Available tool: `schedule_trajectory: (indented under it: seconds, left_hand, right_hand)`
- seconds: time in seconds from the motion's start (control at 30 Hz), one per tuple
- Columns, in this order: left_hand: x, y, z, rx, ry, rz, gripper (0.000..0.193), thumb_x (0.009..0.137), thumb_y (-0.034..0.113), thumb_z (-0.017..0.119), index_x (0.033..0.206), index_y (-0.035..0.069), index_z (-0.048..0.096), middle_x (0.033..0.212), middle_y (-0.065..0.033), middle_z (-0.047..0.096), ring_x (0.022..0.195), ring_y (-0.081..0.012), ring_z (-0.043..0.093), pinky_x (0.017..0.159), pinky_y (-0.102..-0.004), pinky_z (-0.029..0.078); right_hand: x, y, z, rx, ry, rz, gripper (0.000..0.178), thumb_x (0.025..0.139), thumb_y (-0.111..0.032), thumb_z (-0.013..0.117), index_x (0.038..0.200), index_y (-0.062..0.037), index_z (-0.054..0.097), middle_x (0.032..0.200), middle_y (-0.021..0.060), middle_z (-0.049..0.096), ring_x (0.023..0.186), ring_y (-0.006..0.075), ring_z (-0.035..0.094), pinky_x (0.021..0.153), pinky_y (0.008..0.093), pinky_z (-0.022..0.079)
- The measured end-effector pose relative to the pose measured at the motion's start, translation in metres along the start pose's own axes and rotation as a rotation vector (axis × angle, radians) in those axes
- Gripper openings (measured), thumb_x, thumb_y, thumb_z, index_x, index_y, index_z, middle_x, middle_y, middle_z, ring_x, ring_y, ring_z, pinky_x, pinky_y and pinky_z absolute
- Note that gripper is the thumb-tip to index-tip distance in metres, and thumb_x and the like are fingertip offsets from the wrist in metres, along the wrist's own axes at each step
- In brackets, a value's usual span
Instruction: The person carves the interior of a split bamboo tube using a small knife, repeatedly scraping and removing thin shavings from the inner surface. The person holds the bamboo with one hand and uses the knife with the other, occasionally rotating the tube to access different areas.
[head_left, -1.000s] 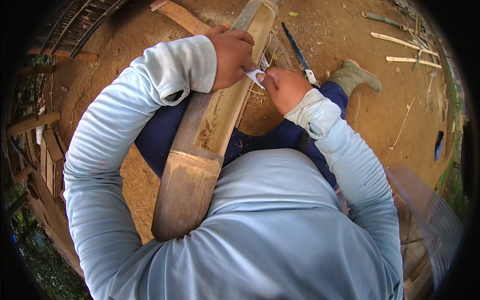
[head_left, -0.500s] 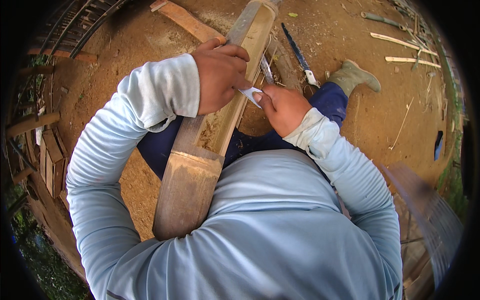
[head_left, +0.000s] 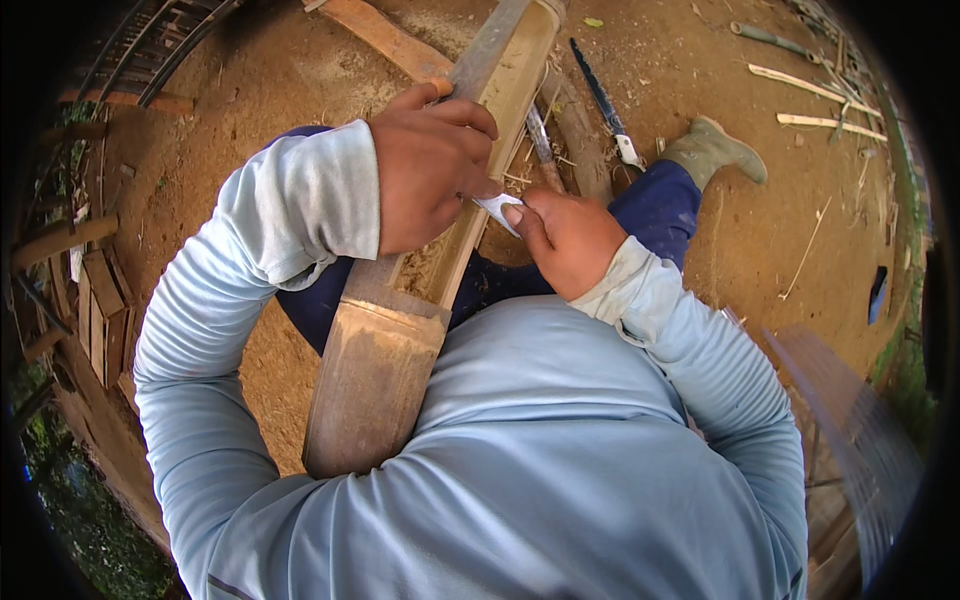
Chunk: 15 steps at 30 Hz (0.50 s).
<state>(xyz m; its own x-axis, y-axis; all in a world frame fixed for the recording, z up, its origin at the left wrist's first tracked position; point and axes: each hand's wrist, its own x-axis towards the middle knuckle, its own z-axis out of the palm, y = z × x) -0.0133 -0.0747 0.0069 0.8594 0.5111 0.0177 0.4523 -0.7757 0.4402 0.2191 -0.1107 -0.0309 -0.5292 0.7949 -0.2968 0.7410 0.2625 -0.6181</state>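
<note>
A long split bamboo pole [head_left: 385,375] slants across my lap, its hollow side up and a closed joint near my chest. My left hand [head_left: 430,170] is curled above it, closed on one end of a flat, pale, blade-like piece [head_left: 498,212]. The other end sits in my right hand [head_left: 575,238], pinched under the thumb. This piece crosses the bamboo's right edge. Something small and orange [head_left: 440,87] shows beyond my left fingers; its kind is hidden by the hand.
Beyond my right hand a saw [head_left: 603,105] with a dark blade and white handle lies on the dirt, near a wooden log [head_left: 578,140]. An orange-brown board [head_left: 385,40] lies at the far left. Pale strips [head_left: 815,90] are at the far right, past my boot [head_left: 715,155].
Both hands have shifted slightly nearer to my body along the bamboo, with the blade-like piece between them. The bamboo stays nearly in place.
</note>
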Motion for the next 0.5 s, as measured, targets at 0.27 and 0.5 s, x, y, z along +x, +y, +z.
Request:
schedule_trajectory:
  seconds: [0.27,0.5]
  left_hand:
    - [-0.010,0.010,0.000,-0.046,0.028,0.009,0.048,0.061,0.001,0.057,0.106,0.003,0.075,0.092,-0.0119,0.062,0.120,-0.0348,0.052,0.102,-0.0506,0.033]
    - [-0.024,0.020,-0.002,-0.125,-0.022,0.016,0.051,0.060,0.006,0.056,0.107,0.001,0.074,0.091,-0.0118,0.060,0.123,-0.0380,0.051,0.106,-0.0589,0.028]
  right_hand:
    - [-0.011,-0.003,0.008,0.037,0.021,-0.053,0.034,0.101,-0.029,0.050,0.086,-0.0007,0.061,0.070,0.0238,0.063,0.069,0.0445,0.064,0.065,0.0534,0.050]
    - [-0.021,-0.017,0.005,0.017,-0.085,-0.075,0.035,0.101,-0.030,0.050,0.085,-0.0004,0.060,0.071,0.0239,0.064,0.071,0.0445,0.065,0.066,0.0534,0.051]
